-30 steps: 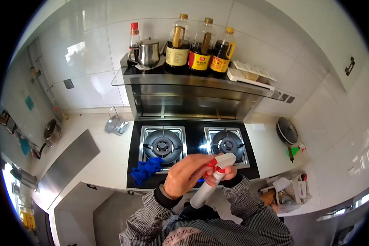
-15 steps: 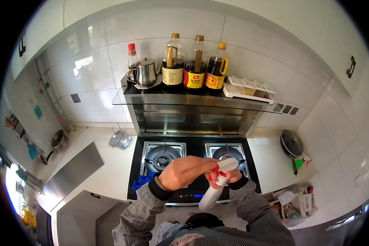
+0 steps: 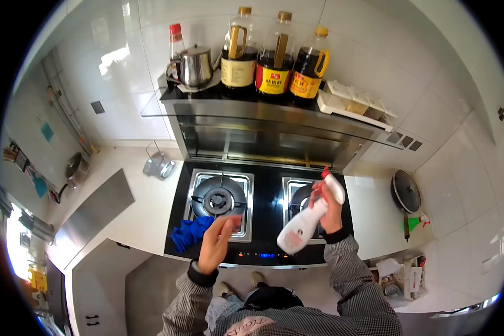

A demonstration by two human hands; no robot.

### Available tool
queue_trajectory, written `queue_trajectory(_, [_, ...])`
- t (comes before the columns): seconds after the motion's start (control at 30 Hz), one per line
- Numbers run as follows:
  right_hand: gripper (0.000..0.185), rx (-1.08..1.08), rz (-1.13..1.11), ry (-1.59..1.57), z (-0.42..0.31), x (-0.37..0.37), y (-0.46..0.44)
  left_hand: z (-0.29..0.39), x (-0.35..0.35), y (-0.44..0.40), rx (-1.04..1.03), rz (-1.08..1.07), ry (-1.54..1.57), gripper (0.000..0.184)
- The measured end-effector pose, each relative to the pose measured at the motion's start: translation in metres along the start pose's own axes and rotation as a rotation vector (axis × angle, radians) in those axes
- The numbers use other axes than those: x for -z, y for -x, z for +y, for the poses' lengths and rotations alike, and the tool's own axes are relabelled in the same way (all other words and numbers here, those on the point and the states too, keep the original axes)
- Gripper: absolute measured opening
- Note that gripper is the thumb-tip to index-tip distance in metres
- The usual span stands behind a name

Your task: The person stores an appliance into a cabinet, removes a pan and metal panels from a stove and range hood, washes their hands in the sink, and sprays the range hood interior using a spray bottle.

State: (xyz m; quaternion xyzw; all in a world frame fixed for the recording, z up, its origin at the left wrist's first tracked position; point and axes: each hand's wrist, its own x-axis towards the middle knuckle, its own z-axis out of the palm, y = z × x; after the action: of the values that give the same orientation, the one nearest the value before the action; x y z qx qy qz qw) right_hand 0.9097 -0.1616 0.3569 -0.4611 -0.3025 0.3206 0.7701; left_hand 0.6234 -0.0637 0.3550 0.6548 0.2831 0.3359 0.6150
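Note:
In my right hand is a white spray bottle with a red nozzle, gripped around its neck and trigger. The bottle is tilted, its base toward the lower left and its head up over the right burner, which it partly hides. My left hand holds nothing; its fingers are loosely stretched above the front of the left burner. Just left of that hand, a crumpled blue cloth lies on the front left corner of the black gas cooktop.
Sauce bottles, a steel kettle and a seasoning box stand on the shelf behind. On the left counter are a clear pitcher and a pot. A lidded pan and a green spray bottle are at right.
My hands have come apart. My left hand has left the nozzle and moved left and down; my right hand has carried the spray bottle to the right and up. The view has tilted down.

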Motion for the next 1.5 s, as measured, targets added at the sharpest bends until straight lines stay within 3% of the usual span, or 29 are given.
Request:
queue_trajectory(0.1, [0.022,0.114,0.236,0.06,0.02,0.019,-0.038,-0.062,0.01,0.05,0.21,0.119,0.02,0.024])
queue_trajectory(0.3, [0.034,0.23,0.374,0.186,0.052,0.049,-0.116,-0.136,0.012,0.155,0.491,0.272,0.032,0.025])
queue_trajectory(0.47, [0.029,0.21,0.516,0.219,0.075,0.078,-0.159,-0.192,0.002,0.228,0.675,0.52,0.03,0.026])
queue_trajectory(0.6, [0.027,0.243,0.556,0.226,0.078,0.076,-0.179,-0.214,-0.019,0.252,0.767,0.544,0.049,0.025])
queue_trajectory(0.7, [0.025,0.256,0.572,0.217,0.079,0.079,-0.187,-0.218,-0.032,0.253,0.733,0.5,0.052,0.025])
queue_trajectory(0.77, [0.031,0.16,0.431,0.253,0.085,0.097,-0.197,-0.2,-0.035,0.241,0.748,0.475,0.036,0.023])
queue_trajectory(0.83, [0.03,0.129,0.434,0.236,0.089,0.097,-0.199,-0.188,-0.038,0.232,0.764,0.451,0.022,0.022])
queue_trajectory(0.93, [0.025,0.246,0.413,0.188,0.087,0.082,-0.202,-0.182,-0.042,0.228,0.745,0.488,-0.037,0.026])
queue_trajectory(1.07, [0.025,0.166,0.38,0.157,0.089,0.084,-0.208,-0.175,-0.045,0.222,0.704,0.518,-0.079,0.025])
queue_trajectory(1.2, [0.023,0.23,0.31,0.175,0.09,0.08,-0.215,-0.177,-0.044,0.225,0.738,0.498,-0.094,0.026])
queue_trajectory(1.5, [0.019,0.142,0.451,0.184,0.078,0.103,-0.213,-0.185,-0.043,0.23,0.768,0.504,-0.038,0.028])
